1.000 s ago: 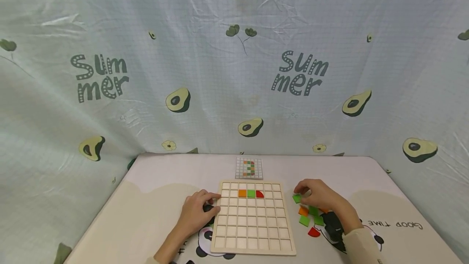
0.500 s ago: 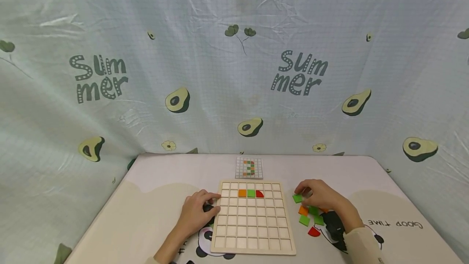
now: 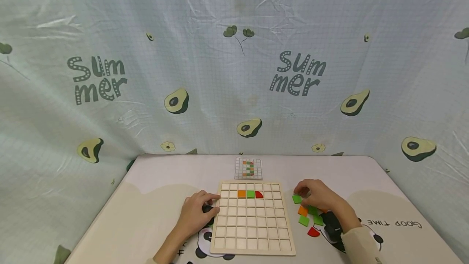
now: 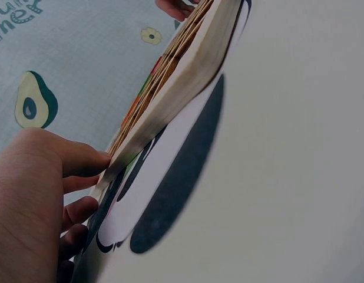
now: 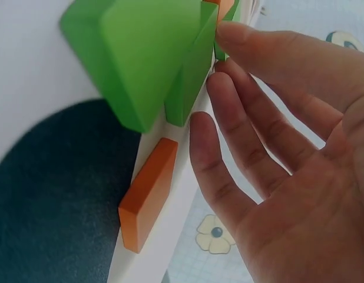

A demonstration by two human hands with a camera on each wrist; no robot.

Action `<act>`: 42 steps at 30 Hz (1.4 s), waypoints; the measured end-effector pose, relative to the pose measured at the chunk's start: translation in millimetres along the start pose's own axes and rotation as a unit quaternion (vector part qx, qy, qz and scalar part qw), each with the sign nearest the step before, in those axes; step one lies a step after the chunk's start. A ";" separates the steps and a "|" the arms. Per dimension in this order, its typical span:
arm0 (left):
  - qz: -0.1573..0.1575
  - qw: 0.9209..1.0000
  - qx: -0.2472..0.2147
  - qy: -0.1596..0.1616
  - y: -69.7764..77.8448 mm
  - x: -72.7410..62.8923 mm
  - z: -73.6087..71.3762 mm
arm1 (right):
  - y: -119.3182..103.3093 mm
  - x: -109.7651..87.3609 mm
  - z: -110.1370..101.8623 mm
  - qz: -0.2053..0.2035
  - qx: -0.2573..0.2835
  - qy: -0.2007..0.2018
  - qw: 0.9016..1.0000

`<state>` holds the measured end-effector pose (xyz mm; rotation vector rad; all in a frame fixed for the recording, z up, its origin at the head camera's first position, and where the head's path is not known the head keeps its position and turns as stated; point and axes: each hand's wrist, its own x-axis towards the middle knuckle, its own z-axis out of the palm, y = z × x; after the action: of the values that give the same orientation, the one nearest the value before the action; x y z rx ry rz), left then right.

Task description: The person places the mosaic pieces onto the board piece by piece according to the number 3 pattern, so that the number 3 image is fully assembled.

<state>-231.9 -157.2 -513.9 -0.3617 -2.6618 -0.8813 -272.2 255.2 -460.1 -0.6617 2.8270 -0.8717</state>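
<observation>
Tabletop (image 3: 157,211) holds a loose red piece (image 3: 313,232) only the head view shows.

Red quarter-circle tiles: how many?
2: one tile in the wooden grid board, right of a green square; another tile on the table, beside loose green squares. The right hand may hide more.

The board (image 3: 253,251) looks like pale wood, smooth and matt, while the tiles (image 5: 148,197) have smooth coloured faces with a faint satin sheen. The curtain (image 3: 209,64) resembles thin plastic sheeting, creased and softly glossy. The table (image 3: 165,174) looks smooth and matt, the sleeve (image 3: 360,245) cloth.
</observation>
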 end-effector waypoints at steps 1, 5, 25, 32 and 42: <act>-0.001 1.000 0.000 0.000 0.0 -0.2 0.0 | -0.2 0.1 0.5 0.000 0.000 0.001 1.000; 0.000 1.000 0.000 0.001 0.2 -0.5 -0.1 | -1.0 0.5 1.9 -0.005 -0.003 0.001 1.000; 0.005 1.000 0.002 0.003 0.1 -0.8 -0.3 | 3.3 1.8 4.0 -0.005 -0.005 -0.011 1.000; 0.006 1.000 0.002 0.003 -1.1 1.2 0.2 | 3.3 3.4 3.8 0.001 -0.001 -0.006 1.000; 0.004 1.000 -0.004 -0.002 -0.9 0.0 0.6 | -0.7 1.7 4.4 0.032 0.022 -0.005 0.999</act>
<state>-232.3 -157.6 -514.7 -0.3767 -2.6581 -0.8902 -272.5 251.7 -463.3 -0.5640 2.7952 -0.9151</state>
